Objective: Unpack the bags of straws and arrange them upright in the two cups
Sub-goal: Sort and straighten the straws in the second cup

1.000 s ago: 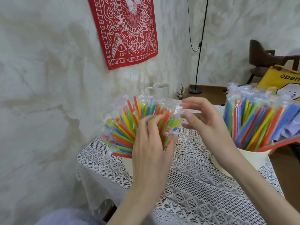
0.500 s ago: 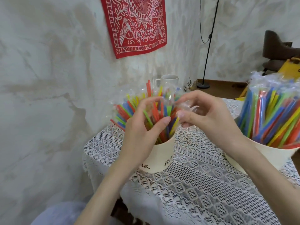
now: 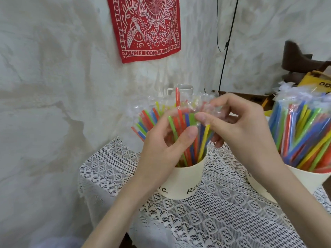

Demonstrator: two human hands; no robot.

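Now both hands pinch thin plastic straws w/ crinkly wrap, cream cup.

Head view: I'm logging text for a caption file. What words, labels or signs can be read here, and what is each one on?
"KEEP FIGHT..." up the left border and "THE GOOD FIGHT", upside down, along the bottom border: red wall cloth; the remaining border lettering is too blurred.
"Ro" and "e.": near cup, the middle hidden by the left hand.
"oo": yellow bag, cut off by the frame edge.
Nothing else is legible.

My glossy, clear-wrapped, multicoloured plastic straws, matt cream paper cup, openwork white lace tablecloth, rough grey plaster wall, red printed cloth bandana.
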